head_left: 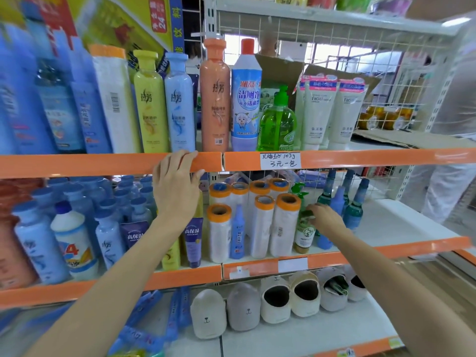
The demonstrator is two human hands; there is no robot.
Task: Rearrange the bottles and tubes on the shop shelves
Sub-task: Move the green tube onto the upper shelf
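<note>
A person stands facing shop shelves. The left hand (177, 186) rests on the orange front edge of the upper shelf (103, 164), fingers curled over it, probably for steadiness while reaching. The right hand (325, 219) reaches into the middle shelf (386, 247), its grip closed around the top of a small green pump bottle (304, 234) standing beside white rolls (284, 228); likely lifting or shifting it.

Counted on the upper shelf: three tall shampoo bottles, yellow (149, 104), pale blue (179, 104) and orange (215, 96); one toilet cleaner bottle (246, 96); one green soap pump bottle (277, 124); at least three white face wash tubes (319, 112). The middle shelf holds seven orange-capped rolls and three dark green bottles (356, 207).
</note>
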